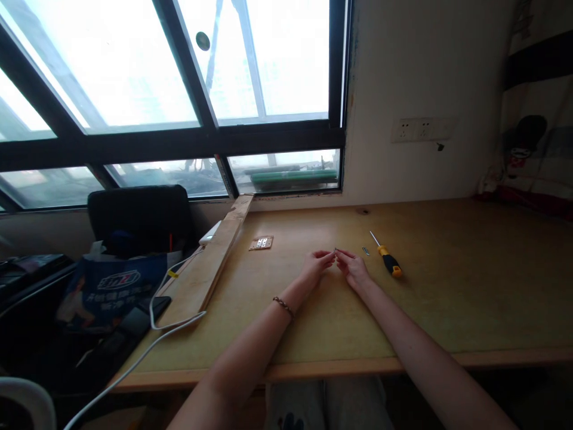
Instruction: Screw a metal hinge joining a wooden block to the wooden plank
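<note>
Pinching a tiny piece (335, 249) between their fingertips, the left hand (319, 263) and the right hand (352, 269) meet over the bench (461, 280); the piece is too small to identify. Such fine handling seems best done with a light pinch, steady wrists and both hands low, so that a slip stays close. Small metal strips (366, 251) and a screwdriver (389, 261) lie to their right, a brown plate (261, 242) to their left.
</note>
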`<state>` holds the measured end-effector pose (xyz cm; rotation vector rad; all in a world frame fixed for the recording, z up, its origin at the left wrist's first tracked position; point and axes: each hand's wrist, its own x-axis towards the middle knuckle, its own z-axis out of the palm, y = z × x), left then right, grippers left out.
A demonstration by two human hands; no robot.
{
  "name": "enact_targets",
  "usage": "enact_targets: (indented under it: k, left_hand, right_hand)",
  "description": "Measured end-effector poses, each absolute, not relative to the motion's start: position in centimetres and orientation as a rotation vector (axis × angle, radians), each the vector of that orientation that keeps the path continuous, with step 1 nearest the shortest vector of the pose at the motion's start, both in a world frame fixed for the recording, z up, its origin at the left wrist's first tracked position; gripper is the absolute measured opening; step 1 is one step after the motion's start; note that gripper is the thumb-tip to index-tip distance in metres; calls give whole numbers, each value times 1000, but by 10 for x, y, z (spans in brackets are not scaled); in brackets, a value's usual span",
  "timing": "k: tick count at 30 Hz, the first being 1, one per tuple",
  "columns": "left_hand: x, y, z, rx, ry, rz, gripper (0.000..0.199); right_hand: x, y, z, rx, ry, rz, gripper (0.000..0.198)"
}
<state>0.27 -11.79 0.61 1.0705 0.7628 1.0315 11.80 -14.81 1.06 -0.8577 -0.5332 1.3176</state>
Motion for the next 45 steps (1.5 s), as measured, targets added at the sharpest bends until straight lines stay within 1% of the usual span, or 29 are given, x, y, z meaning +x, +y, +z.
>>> enact_targets:
  k: [7,11,16,19,22,25,29,37,40,43,45]
  left_hand:
    - [3,-122,9,1085,804,1038,30]
    - [5,-124,8,1262,951,1122,23]
    - [9,-125,3,1440,1008,1144,18]
    - [10,-126,1,1507,1038,1102,19]
    - [11,-125,0,1585,1095,1100,19]
    - [12,-124,-1,1611,1118,1109,17]
    - [12,-125,0,1619,1119,1105,16]
    - [10,-126,1,1611,1133,1091,21]
    - [10,-125,1,1596,1131,1092,21]
    - [10,-124,1,1587,1129,1097,21]
    - [10,-124,1,1584,1134,1094,20]
  right_hand:
    - [117,-151,16,-959,-621,1225,26]
    - [117,-149,12,-1085,-682,1108,28]
    - [118,-145,7,-1164,-730,985,38]
    - [131,-140,5,-1365,-886,726,37]
    - [152,-135,5,-1645,-1086,377,24]
    - [170,-132,3,-1885,-1222,210,13]
    - [178,-131,0,-2004,-1326,176,11]
    - [176,-134,-1,-2022,-1394,109,19]
    - [175,-137,3,-2055,-1447,31,22]
    - [169,-143,9,-2108,-1501,-58,19]
    - [164,-148,12,-2140,-1553,-61,16]
